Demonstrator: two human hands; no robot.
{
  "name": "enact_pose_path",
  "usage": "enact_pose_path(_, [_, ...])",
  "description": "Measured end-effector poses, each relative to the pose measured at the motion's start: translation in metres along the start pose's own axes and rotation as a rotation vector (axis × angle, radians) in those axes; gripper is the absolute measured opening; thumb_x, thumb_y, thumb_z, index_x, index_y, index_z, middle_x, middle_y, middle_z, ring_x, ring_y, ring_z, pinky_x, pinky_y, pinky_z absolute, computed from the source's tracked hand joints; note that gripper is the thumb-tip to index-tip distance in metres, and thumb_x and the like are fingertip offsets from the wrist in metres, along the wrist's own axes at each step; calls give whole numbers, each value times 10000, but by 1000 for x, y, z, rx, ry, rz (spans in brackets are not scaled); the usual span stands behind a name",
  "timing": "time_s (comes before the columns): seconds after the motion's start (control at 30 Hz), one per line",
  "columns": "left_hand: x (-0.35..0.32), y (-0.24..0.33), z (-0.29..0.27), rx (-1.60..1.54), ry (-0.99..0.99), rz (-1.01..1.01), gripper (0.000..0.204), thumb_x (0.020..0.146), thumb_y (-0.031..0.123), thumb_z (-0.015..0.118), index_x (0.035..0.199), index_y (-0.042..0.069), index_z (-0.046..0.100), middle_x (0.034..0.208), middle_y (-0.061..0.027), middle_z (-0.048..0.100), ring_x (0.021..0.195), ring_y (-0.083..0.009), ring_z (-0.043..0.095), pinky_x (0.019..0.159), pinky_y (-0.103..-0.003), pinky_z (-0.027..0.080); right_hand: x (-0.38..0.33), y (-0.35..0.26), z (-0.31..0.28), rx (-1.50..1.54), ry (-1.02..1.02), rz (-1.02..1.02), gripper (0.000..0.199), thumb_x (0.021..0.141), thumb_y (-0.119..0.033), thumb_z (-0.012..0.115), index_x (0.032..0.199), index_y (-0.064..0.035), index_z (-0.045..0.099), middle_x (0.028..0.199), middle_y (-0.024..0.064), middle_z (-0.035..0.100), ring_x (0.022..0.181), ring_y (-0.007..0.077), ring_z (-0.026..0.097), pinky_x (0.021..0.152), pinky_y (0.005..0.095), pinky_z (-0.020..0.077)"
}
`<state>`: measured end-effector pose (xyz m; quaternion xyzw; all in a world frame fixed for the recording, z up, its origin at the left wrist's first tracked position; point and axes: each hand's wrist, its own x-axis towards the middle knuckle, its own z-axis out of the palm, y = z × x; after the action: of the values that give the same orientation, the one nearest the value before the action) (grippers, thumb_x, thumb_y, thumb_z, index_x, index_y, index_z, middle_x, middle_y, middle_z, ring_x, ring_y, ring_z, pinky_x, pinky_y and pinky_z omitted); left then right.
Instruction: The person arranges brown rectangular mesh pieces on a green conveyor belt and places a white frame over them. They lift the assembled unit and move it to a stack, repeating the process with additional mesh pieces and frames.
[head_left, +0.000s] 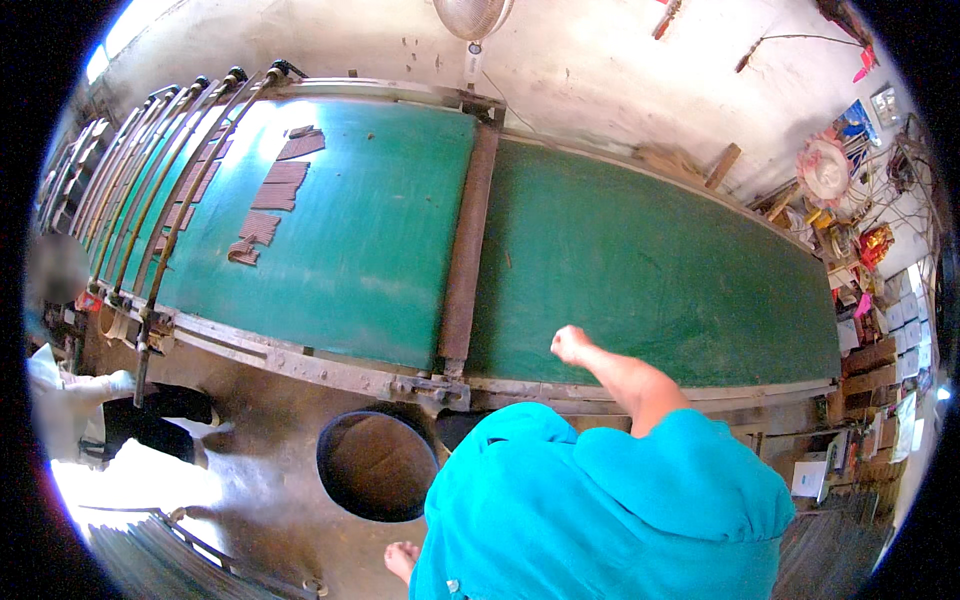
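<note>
Green belt (650, 270): spread across the centre of the frame, from upper left to right edge. Long axis: left to right, sloping down toward the right, bent by the lens. Surface: flat; deep green in the right section, lighter and bluish in the left section, with white glare at upper left and pale scuffs lower down.

Teal garment (610, 500): lower centre, in front of the near edge of the belt.

Brown crossbar (470, 240): centre, between the two belt sections; long axis top to bottom, lower end leaning left.

Slanted rods (150, 300): upper left, set side by side across the belt, upper ends tilted right.

Round tub (322, 470): on the floor, below centre and to the left; dark rim, brown interior.

Brown ribbed pieces (282, 186): upper left, flat on the left belt section, in two rows. Clearer row: directed from top toward lower left, ragged at the lower end. Other row: partly hidden behind the rods.

Right hand (570, 345): right of centre, over the near part of the belt; fingers curled together. Contact with the belt: cannot tell.

Left hand (402, 560): lower edge, beside the garment, partly hidden; grip state: cannot tell.

Thin brown fragment (508, 259): on the belt, just right of the crossbar; long axis near vertical.
</note>
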<state>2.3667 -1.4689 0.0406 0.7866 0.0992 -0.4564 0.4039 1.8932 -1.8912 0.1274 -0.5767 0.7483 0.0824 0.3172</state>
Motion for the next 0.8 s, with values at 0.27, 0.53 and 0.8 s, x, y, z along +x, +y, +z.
enact_pose_path(0.27, [-53,251,57,-218,189,475,421,851,103,528,1236,50,364,974,-59,540,725,-154,568,571,-228,466,125,-42,-55,268,393,29,172,724,-244,590,814,-124,675,839,134,646,795,290,624,706,382,489])
enact_pose_path(0.53, [-41,418,164,144,-75,596,464,843,61,525,1270,25,348,1095,-119,530,839,-169,592,650,-237,475,167,-82,-29,153,468,321,369,751,-383,627,926,-61,591,1008,156,583,924,330,563,795,428,453])
enact_pose_path(0.8, [3,473,274,273,-327,474,512,835,62,537,1295,57,311,1111,-115,493,863,-188,585,648,-261,486,198,-36,-26,183,316,359,224,764,-200,564,931,-56,521,906,169,609,876,347,583,755,439,462])
